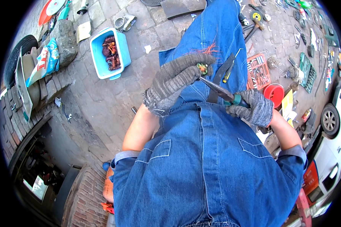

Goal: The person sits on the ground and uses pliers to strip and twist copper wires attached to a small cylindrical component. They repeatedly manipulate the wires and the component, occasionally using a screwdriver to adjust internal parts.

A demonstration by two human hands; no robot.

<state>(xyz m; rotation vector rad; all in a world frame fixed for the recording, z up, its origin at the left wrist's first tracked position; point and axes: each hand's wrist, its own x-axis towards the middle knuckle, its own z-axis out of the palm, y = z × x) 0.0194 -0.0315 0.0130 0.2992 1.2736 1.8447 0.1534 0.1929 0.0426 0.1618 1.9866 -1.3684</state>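
Note:
My left hand (180, 79), in a grey striped knit glove, is closed round a small part (202, 68) with green and copper-coloured bits; the glove hides most of it. In my right hand (255, 108), gloved alike, is a pair of pliers (221, 90) with dark green grips. Their pointed jaws reach up to the part, and whether they touch it I cannot tell. Thin reddish wires (209, 49) lie on my denim-covered leg just beyond the left glove. Beside them rest a hooked pick (227, 75) with a yellow and black handle and a dark flat strip (222, 70).
On the stone paving at left stands a light blue tub (96, 62) holding coils of copper-coloured wire (110, 53). To the right are an orange tool case (258, 70), a red bucket (273, 94), a hammer (257, 25) and a green socket case (307, 72). A white car (329, 159) stands at far right.

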